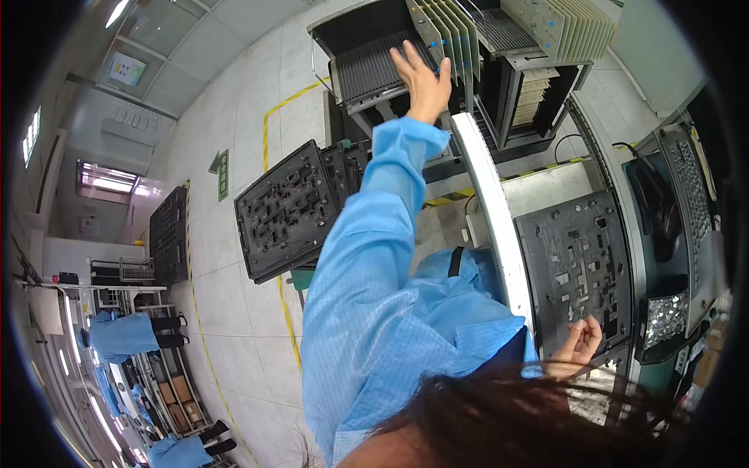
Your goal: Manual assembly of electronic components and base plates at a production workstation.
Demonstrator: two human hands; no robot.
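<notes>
My left hand (425, 86) is stretched far out with its fingers spread. It is over the black slotted rack (370, 70), just beside several upright pale circuit boards (449, 35) standing in the slots. Whether the thumb touches the nearest board, I cannot tell. On my right, a black fixture plate (581, 257) with many cutouts lies between two metal rails. My right hand (576, 343) is at its near edge, fingers curled in toward the thumb. What those fingers hold, if anything, is hidden.
A second rack with boards (566, 31) stands beside the first. Stacked black fixture plates (285, 210) are left of my arm. The long metal rail (491, 210) runs between my body and the plate. A keyboard (690, 179) and a bin of small shiny parts (665, 320) are at right.
</notes>
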